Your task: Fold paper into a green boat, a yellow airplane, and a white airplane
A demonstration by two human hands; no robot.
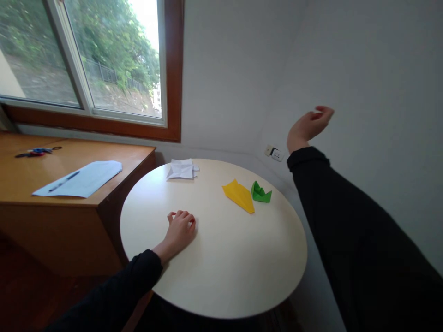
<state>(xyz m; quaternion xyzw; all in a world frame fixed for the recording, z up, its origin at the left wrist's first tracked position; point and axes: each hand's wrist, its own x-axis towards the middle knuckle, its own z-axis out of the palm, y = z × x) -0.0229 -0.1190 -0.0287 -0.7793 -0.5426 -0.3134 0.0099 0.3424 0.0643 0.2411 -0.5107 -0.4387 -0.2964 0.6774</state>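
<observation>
My left hand [180, 230] rests on the near left part of a round white table [221, 267], its fingers loosely curled and nothing visible in them. High over the table's right side, my right hand [310, 124] is raised in front of the wall, bent at the wrist. Its fingers are curled in, and no object shows in its grasp. A yellow folded paper [239, 196] lies on the table between the two hands. Right beside it stands a green folded paper boat [260, 192]. White folded paper [180, 169] lies near the table's far edge, beyond my left hand.
A wooden desk [131, 159] stands to the left, with a white sheet [98, 173], a dark pen [64, 181] on it, and scissors [39, 151] farther back. A wood-framed window [175, 69] is behind it. Wall sockets [277, 154] sit low at the right corner.
</observation>
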